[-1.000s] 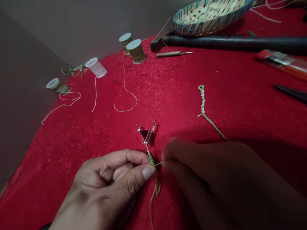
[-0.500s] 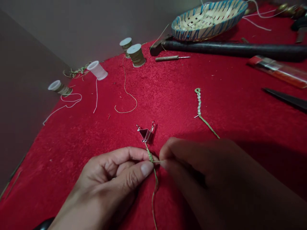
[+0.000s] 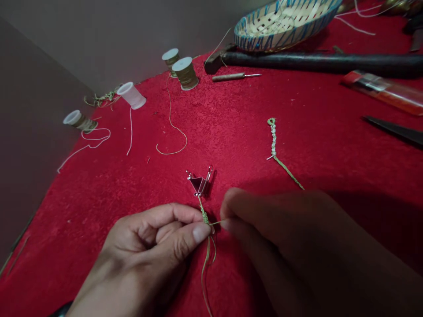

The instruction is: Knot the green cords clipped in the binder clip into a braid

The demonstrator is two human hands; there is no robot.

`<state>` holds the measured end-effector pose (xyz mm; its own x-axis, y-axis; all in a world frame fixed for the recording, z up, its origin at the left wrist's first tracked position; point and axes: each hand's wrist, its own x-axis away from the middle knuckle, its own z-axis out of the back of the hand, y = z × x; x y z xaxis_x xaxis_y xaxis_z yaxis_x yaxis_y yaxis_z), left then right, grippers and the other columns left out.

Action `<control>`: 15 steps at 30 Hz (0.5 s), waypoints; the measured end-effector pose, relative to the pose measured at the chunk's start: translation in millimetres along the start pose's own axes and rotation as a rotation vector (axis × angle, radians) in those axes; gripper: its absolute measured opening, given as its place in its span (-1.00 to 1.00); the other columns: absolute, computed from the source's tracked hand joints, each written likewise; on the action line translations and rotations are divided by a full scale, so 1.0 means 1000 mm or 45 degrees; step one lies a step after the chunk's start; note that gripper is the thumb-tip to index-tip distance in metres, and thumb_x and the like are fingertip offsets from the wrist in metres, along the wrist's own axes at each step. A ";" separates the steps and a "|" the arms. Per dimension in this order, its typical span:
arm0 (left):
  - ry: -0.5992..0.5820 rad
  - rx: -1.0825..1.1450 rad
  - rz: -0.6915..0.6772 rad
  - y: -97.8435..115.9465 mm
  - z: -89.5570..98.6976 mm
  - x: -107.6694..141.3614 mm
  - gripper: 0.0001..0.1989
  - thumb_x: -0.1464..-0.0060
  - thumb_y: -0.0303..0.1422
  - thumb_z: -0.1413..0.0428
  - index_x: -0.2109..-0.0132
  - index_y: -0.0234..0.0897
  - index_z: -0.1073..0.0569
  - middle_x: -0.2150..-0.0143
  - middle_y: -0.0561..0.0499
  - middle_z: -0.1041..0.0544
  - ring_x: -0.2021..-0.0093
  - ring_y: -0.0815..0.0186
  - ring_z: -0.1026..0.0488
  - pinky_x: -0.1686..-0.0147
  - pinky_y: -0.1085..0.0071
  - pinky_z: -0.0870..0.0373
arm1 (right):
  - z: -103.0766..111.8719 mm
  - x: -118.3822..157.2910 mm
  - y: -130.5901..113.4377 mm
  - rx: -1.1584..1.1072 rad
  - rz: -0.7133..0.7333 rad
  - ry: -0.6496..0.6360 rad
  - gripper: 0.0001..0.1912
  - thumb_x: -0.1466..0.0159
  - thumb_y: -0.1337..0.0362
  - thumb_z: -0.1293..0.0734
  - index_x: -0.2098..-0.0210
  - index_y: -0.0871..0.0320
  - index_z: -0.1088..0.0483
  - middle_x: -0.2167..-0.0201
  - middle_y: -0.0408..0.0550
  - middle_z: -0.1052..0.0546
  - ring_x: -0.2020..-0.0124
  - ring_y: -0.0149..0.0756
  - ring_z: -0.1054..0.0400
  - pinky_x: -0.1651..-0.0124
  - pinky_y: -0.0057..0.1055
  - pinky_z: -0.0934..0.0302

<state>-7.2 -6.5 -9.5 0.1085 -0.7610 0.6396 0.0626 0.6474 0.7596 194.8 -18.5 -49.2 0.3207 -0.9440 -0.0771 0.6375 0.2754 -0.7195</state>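
Right, we're looking down on a red cloth-covered table (image 3: 99,189), with a woven bamboo basket (image 3: 264,44) at the far edge, a long dark handle (image 3: 313,62) below it, and spools of thread (image 3: 185,73) standing off to the left. A second green braid (image 3: 273,141) lies to the right. At centre, a binder clip (image 3: 198,185) anchors the knotted green cord (image 3: 205,216). Our left hand (image 3: 148,251) pinches that cord between thumb and forefinger just below the clip. Our right hand (image 3: 291,237) grips a thin strand (image 3: 216,223) at the fingertips, and it has just drawn out longer from the knots, with loose tails (image 3: 206,259) hanging below.
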 end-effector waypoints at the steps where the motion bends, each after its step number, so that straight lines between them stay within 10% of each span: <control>1: -0.020 0.028 0.028 -0.001 0.002 0.002 -0.70 0.20 -0.17 -0.57 0.39 -0.22 -0.71 0.52 0.05 -0.61 0.51 0.37 -0.48 0.55 0.62 -0.40 | 0.002 -0.004 -0.002 0.003 0.006 -0.010 -0.72 -0.52 0.19 -0.19 0.32 -0.07 -0.41 0.48 -0.25 -0.53 0.54 -0.40 -0.39 0.46 -0.36 -0.26; 15: -0.098 -0.039 0.112 -0.001 0.005 0.008 -0.58 0.09 0.05 -0.50 0.22 -0.13 -0.69 0.44 0.11 -0.42 0.54 0.48 -0.11 0.60 0.65 -0.09 | 0.019 -0.019 -0.020 -0.154 -0.125 -0.183 -0.68 -0.45 0.28 -0.28 0.47 -0.03 -0.39 0.51 -0.29 -0.57 0.50 -0.42 -0.49 0.40 -0.53 -0.42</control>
<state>-11.7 -13.8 -4.6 0.0387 -0.7014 0.7117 0.0865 0.7119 0.6970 188.7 -2.6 -20.1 0.3634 -0.9272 0.0904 0.5849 0.1516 -0.7968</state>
